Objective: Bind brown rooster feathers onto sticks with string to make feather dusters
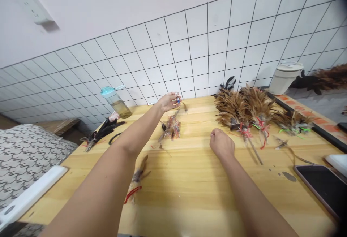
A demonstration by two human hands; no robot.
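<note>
My left hand (169,102) reaches far across the wooden table (189,186), fingers pinched round a small blue-and-white object (178,100) I cannot name. Just below it lies a small feather bundle with tangled coloured threads (171,128). My right hand (221,143) rests on the table as a loose fist, with nothing visible in it. It sits just left of a pile of brown feather bundles (244,110) tied with red and green threads.
A water bottle with a teal lid (116,102) lies at the back left, beside black feathers (101,132). A single feather with red thread (137,182) lies near my left forearm. A white lidded cup (284,77) stands back right. A dark phone (322,188) lies front right.
</note>
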